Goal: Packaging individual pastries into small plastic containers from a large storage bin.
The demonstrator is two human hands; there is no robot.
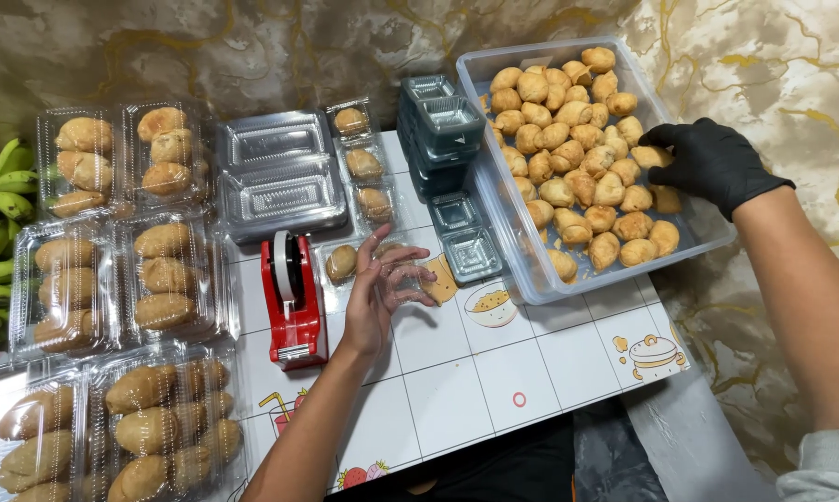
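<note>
Several clamshell packs (164, 270) are sitting filled at left | bare left hand (379, 286) is steadying a small clear tray (375, 265), fingers spread, one pastry in, long axis running left-right | gloved right hand (712, 163) is curling over pastries in the clear bin (531, 279), grasp hidden | bin staying mostly full.

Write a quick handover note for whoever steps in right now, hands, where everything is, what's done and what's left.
Left hand: bare, steadying an open clear box with one pastry in it, beside the red tape dispenser.
Right hand: black glove, reaching into the big tub of loose pastries; whether it has a grip on one is hidden.
Done: filled boxes stacked on the left.
Left: this box to fill; empty boxes and small trays waiting, tub mostly full.
</note>
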